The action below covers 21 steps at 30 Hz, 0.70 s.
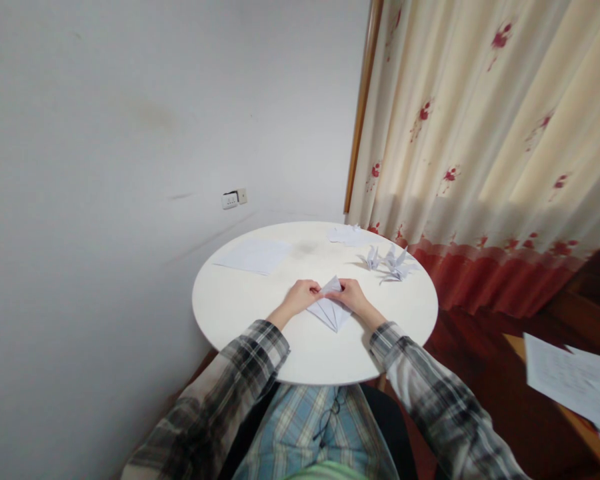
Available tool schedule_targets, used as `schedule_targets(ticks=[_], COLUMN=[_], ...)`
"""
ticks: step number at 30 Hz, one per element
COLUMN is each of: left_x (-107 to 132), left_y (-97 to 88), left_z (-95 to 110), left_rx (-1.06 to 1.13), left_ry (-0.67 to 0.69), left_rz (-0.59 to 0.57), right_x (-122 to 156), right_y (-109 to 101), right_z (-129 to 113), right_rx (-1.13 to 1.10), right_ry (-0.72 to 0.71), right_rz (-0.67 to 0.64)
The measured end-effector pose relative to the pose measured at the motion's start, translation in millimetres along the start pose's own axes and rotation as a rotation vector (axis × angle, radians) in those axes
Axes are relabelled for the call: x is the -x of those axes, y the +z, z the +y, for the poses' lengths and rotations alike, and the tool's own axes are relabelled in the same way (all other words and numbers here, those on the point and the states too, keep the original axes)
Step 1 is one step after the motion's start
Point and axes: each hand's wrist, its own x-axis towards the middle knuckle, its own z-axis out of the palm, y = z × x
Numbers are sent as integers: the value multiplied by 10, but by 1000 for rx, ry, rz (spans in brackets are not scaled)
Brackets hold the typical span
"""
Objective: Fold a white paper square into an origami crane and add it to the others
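Observation:
A folded piece of white origami paper (333, 313) lies on the round white table (245, 320), one point toward me and another pointing away. Creases run down its middle to the near point. My left hand (303, 295) pinches its left edge between thumb and fingers. On the opposite edge, my right hand (353, 295) grips the paper the same way, thumb on top. The fingertips partly cover the paper's upper sides.
Several folded paper cranes (393, 265) stand at the table's right. A stack of white sheets (254, 256) lies at the back left, and paper scraps (349, 235) at the far edge. Wall, curtain (460, 133) and a side surface with papers (570, 373) surround the table.

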Motion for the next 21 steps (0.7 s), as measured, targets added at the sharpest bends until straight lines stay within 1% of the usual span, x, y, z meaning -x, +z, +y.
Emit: schedule_targets(ticks=[5,10,17,21], left_x=[7,5,0,5], left_y=[-24,-22,9,19], left_z=[28,25,29,52], left_rx=[-71,-84,-75,-73], left_ry=[67,206,281,321], left_rz=[5,52,116,154], right_x=[0,-7,2,16], right_y=[-6,-1,5,3], right_z=[-1,11,-7,-27], right_rx=[1,32,120,111], right_ry=[-30,-71,-79,-111], right_rz=[18,31,27,25])
